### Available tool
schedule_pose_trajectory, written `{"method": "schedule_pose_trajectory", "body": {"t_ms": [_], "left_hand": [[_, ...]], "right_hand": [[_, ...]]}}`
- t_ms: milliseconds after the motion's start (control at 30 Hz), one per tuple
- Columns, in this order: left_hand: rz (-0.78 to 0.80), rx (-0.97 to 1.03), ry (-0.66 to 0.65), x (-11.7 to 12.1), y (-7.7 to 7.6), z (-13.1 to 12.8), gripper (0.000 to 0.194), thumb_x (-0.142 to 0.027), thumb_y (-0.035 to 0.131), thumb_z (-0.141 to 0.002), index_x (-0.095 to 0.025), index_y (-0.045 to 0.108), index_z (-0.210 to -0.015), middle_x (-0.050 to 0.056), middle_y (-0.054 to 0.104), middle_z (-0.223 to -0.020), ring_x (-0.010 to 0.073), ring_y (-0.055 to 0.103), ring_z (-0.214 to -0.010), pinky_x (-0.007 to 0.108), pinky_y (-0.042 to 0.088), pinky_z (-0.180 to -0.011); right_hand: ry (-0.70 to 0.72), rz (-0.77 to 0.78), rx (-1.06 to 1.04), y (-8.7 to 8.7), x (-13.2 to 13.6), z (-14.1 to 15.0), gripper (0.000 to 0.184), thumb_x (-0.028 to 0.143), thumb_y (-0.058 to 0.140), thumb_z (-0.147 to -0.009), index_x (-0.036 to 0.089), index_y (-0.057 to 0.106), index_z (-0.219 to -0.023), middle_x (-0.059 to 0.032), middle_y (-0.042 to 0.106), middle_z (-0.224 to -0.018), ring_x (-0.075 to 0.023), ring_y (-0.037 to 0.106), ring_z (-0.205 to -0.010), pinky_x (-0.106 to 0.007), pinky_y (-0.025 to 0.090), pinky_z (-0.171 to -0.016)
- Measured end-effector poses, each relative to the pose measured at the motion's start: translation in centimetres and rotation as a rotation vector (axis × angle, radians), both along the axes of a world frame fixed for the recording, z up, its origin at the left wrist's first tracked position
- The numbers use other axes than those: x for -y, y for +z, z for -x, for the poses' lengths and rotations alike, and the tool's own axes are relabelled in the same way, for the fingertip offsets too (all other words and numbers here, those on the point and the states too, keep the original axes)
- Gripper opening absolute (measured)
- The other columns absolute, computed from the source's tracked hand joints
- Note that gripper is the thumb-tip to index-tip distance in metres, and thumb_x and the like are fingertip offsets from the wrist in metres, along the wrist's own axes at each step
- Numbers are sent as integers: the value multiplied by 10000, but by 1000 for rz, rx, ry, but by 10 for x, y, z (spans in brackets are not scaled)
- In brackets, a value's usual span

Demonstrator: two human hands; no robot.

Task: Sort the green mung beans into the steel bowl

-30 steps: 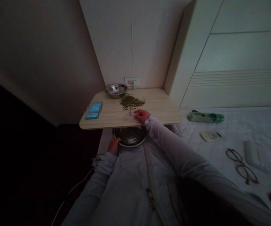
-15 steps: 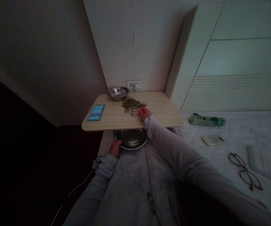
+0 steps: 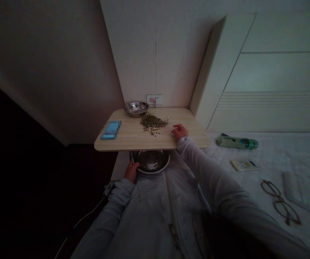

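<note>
My left hand (image 3: 132,172) grips the left rim of a steel bowl (image 3: 151,172) at my lap, just below the table's front edge; a few small dark bits lie inside it. On the wooden tabletop (image 3: 129,142) is a loose pile of small green-brown seeds or dried bits (image 3: 152,122), too small to name surely. My right hand (image 3: 180,132) is over the tabletop to the right of this pile, apart from it. Its fingers are bent and slightly apart, with nothing visible between them. A few tiny specks lie by its fingertips.
A second steel bowl (image 3: 136,109) stands at the table's back left, beside a phone-like blurred blue screen (image 3: 111,130). A wall socket (image 3: 154,99) holds a plug. Rightward on the bed lie a green bottle (image 3: 237,141), a phone (image 3: 244,165) and glasses (image 3: 280,201).
My right hand has moved right, away from the pile's edge, and its fingers have parted a little. My left hand keeps its hold on the bowl. The view has shifted slightly.
</note>
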State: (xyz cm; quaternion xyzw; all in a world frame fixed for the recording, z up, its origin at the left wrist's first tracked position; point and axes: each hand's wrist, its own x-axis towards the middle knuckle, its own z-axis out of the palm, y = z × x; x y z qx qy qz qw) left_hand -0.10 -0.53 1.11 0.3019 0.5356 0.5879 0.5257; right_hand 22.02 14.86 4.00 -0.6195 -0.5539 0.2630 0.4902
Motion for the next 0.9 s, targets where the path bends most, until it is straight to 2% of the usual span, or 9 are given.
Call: {"method": "schedule_pose_trajectory", "body": {"t_ms": [167,400,733,900], "left_hand": [[87,47,-29,-1,-5,1,332,-118,491,-510,-167,535,-836,2,576,-613,182,570,-707,250,448,-553],[108,82,-32,-3,-13,4,317,-123,502,-503,-178,531,-814,-1,577,-618,180,572,-694,256,452,-549],[94,81,-30,-2,-9,2,314,-121,497,-501,-179,526,-807,-3,574,-619,177,572,-686,248,446,-530],[112,66,-22,-1,-7,2,310,-115,494,-501,-179,525,-802,-9,567,-588,176,573,-671,243,442,-520]], "right_hand": [[-89,34,113,3,1,-9,292,247,436,-582,162,541,-840,8,563,-614,-118,498,-582,-256,396,-607],[-220,74,205,9,11,-28,251,271,421,-606,166,542,-799,-19,578,-653,-129,506,-621,-257,395,-621],[-194,138,359,17,22,-25,163,265,421,-614,182,537,-691,-35,575,-642,-146,495,-622,-267,379,-608],[-129,143,279,19,26,-25,153,259,405,-613,182,529,-660,-12,563,-593,-134,494,-592,-249,382,-586]]}}
